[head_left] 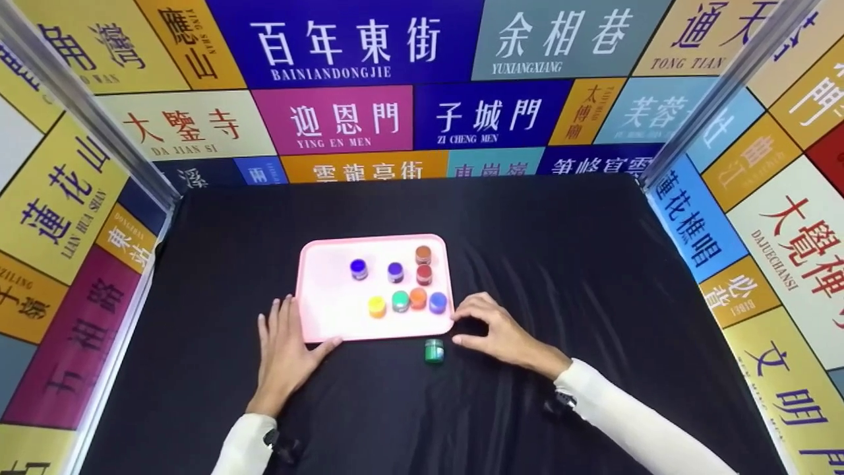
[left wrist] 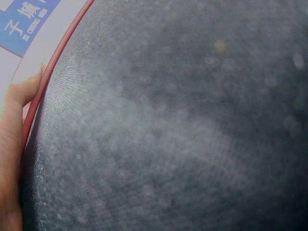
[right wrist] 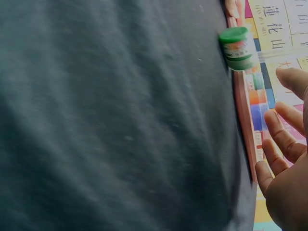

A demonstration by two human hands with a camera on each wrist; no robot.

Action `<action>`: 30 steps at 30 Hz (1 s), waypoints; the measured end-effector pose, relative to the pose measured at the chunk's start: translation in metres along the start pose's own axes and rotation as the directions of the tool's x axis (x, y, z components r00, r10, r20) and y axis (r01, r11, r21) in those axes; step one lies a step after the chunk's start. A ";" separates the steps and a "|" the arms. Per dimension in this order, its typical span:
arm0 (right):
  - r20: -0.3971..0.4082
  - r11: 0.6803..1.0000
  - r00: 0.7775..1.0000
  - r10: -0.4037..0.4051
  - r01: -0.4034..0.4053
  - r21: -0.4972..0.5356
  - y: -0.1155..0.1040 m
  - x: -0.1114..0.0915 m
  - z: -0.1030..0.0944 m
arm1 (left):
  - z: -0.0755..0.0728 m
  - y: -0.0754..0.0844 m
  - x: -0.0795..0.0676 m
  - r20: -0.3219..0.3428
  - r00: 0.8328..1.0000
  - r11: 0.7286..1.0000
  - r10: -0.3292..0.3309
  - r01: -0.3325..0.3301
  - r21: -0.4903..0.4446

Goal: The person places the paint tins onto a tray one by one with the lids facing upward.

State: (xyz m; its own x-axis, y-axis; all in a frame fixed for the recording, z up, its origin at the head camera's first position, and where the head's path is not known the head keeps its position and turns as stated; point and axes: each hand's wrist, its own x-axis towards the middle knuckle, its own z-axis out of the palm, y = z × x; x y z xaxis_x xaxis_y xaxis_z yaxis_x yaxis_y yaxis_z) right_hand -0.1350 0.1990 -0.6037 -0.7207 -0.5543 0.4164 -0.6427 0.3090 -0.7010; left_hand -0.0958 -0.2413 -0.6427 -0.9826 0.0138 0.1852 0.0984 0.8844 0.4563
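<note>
A pink tray (head_left: 336, 323) lies on the black cloth, bearing several small paint jars. Among them are a yellow jar (head_left: 376, 307), a green jar (head_left: 400, 301), an orange jar (head_left: 417, 299) and a brown jar (head_left: 423, 255). One green-lidded paint jar (head_left: 434, 351) stands on the cloth just in front of the tray. My left hand (head_left: 287, 349) rests at the tray's front left corner, fingers straight along the side and thumb at the front rim. Beside the front right corner, my right hand (head_left: 498, 333) has loosely bent, spread fingers and holds nothing; whether its fingertips touch the rim is unclear.
Black cloth (head_left: 527, 409) with wrinkles covers the table. Panels with printed signs (head_left: 343, 39) wall in the back and both sides, and metal posts (head_left: 719, 79) stand at the back corners.
</note>
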 end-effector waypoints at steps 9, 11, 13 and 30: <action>0.052 1.000 0.998 0.028 -0.027 -0.011 -0.007 -0.005 0.009 | 0.001 -0.002 0.000 -0.008 1.000 1.000 0.004 -0.004 0.007; 0.066 0.999 0.997 0.042 -0.042 -0.009 -0.008 -0.006 0.012 | 0.001 -0.002 0.000 -0.009 1.000 1.000 0.005 -0.005 0.006; 0.071 0.999 0.996 0.050 -0.050 -0.006 -0.008 -0.007 0.014 | 0.001 -0.001 0.000 -0.012 1.000 1.000 0.008 -0.008 0.005; 0.082 0.993 0.994 0.070 -0.062 -0.099 -0.017 0.002 0.032 | 0.000 0.000 0.000 -0.019 1.000 1.000 0.013 -0.013 -0.003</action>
State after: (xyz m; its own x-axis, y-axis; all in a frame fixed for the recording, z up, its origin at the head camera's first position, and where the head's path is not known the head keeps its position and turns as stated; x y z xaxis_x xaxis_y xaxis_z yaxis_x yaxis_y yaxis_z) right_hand -0.1176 0.1679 -0.6096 -0.7403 -0.5928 0.3170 -0.6191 0.4176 -0.6651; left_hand -0.0958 -0.2411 -0.6430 -0.9781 0.0163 0.2075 0.1115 0.8827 0.4565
